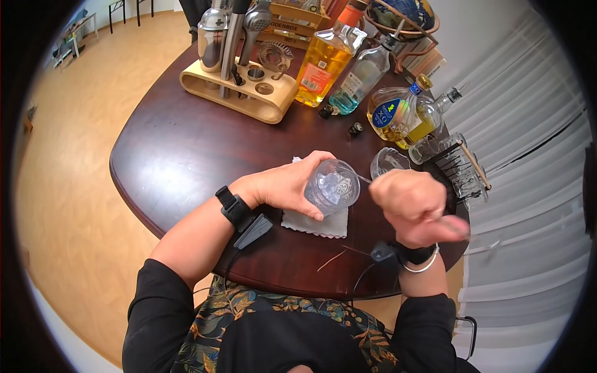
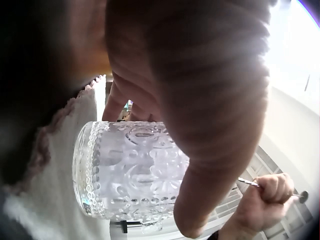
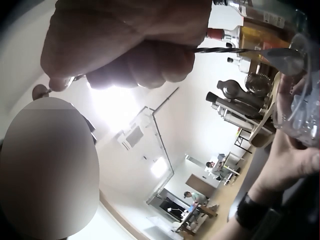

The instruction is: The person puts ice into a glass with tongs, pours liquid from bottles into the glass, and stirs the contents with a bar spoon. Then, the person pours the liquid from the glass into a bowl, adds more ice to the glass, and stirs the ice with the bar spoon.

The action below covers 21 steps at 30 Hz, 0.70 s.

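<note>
My left hand (image 1: pixel 283 186) grips a clear, embossed glass (image 1: pixel 334 189) from the side, thumb and fingers around it. The base of the glass sits right at a pale folded cloth (image 1: pixel 316 227), and clear ice-like lumps show inside. A closed fist, my right hand (image 1: pixel 410 202), holds a bar spoon (image 3: pixel 222 50) with a twisted metal stem to the right of the glass. In the right wrist view the spoon's bowl overlaps the rim of the glass. The stem's far end with a small knob (image 2: pixel 301 197) sticks out past the fist in the left wrist view.
Behind the glass stand an orange-labelled bottle (image 1: pixel 323 59), a clear bottle (image 1: pixel 364 71), an XO bottle (image 1: pixel 393 112) and a wooden bar-tool stand (image 1: pixel 273 105). A glass bowl (image 1: pixel 389 160) lies close beyond my right hand. A rack of glasses (image 1: pixel 463 168) borders the table's right edge.
</note>
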### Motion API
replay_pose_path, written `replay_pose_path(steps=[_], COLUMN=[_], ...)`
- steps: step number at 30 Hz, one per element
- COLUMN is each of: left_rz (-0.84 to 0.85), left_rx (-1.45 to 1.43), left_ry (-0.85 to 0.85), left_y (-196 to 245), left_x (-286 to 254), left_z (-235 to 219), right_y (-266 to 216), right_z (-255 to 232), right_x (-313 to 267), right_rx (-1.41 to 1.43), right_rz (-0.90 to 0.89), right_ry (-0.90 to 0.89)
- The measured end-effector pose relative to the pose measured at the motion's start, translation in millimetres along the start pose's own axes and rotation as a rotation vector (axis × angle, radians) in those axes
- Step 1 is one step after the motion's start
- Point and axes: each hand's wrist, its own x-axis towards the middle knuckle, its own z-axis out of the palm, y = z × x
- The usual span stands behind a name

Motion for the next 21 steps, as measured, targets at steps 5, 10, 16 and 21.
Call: replay_pose_path(steps=[5, 10, 16, 21], left_rz=[0.01, 0.053, 0.022, 0.001], left_rx=[-0.01, -0.017, -0.097, -0.184], left_ry=[0.013, 0.026, -0.008, -0.041], left_y=[-2, 2, -6, -2], left_x=[1, 0, 2, 3], left_z=[-2, -4, -3, -4], right_y=[36, 67, 58, 47], right_z=[1, -18, -19, -16], right_x=[-4, -9, -9, -7], right_rx=[-0.128, 0.287, 0.396, 0.387], right_rz=[0.151, 0.393, 0.542, 0.527], right_ry=[-0.245, 0.214, 0.783, 0.97])
